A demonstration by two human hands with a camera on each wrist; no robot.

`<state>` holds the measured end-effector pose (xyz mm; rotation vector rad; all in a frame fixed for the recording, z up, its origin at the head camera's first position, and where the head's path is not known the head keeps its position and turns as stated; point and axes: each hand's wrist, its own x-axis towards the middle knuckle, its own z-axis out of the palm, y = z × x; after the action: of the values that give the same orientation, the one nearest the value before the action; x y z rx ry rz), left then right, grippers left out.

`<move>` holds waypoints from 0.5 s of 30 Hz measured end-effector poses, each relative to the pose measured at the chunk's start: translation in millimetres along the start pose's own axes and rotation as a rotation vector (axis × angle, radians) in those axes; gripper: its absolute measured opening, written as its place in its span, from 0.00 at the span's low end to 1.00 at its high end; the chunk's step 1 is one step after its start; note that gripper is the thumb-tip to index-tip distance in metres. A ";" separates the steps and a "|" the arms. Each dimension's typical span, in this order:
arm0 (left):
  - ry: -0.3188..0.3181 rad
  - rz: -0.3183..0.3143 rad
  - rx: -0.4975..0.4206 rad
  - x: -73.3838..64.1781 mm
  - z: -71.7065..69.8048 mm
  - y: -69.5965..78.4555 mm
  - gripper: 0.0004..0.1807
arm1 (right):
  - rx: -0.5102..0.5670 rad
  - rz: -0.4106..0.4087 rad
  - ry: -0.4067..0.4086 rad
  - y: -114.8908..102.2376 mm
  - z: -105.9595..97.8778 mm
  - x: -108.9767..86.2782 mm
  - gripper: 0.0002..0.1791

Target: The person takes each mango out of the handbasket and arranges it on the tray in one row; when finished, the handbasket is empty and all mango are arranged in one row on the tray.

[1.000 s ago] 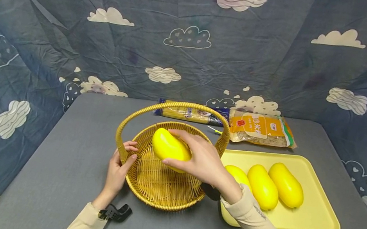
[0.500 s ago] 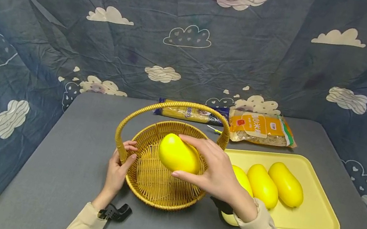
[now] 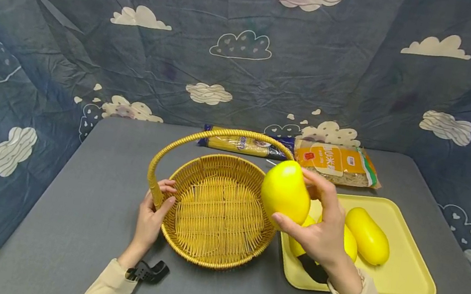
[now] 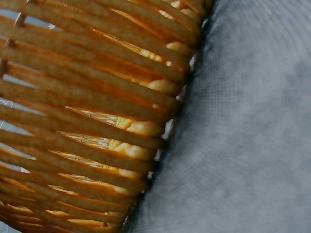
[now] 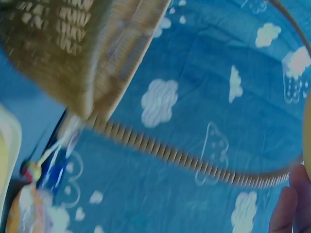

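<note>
A yellow mango (image 3: 286, 190) is held up between the thumb and fingers of my right hand (image 3: 325, 226), over the right rim of a round wicker basket (image 3: 220, 221). The mango hides the right foot of the basket's arched handle. My left hand (image 3: 150, 219) grips the basket's left rim at the handle's other foot, thumb on the inner side. No mango lies in the basket. In the left wrist view the woven wall (image 4: 87, 116) fills the left half. The right wrist view catches fingertips (image 5: 285, 208) and a sliver of the mango at its right edge.
A pale yellow tray (image 3: 409, 280) stands right of the basket with 3 mangoes (image 3: 367, 236), two partly behind my right hand. Farther back lie a blue-ended noodle pack (image 3: 236, 143) and an orange food bag (image 3: 333, 162). A cloud-printed cloth (image 3: 247, 6) hangs behind the grey table.
My right hand has carried the mango rightward, from above the basket's middle to its right rim beside the tray. The mango has tipped more upright. The left hand and basket stay put.
</note>
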<state>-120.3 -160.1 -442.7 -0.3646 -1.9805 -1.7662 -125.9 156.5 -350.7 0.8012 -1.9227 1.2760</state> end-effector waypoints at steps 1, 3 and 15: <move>0.000 0.004 0.000 0.1 0.2 -0.2 0.08 | 0.005 0.014 0.023 2.2 -4.5 -0.8 0.48; -0.003 0.009 -0.002 0.3 0.7 -0.8 0.08 | 0.004 0.048 0.066 6.7 -14.2 -2.5 0.47; 0.009 -0.002 0.017 0.2 0.3 0.3 0.08 | -0.185 0.223 0.328 19.3 -66.2 -6.3 0.35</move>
<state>-120.4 -159.8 -442.3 -0.3488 -1.9883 -1.7481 -124.1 225.7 -347.0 0.2691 -1.8606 1.2470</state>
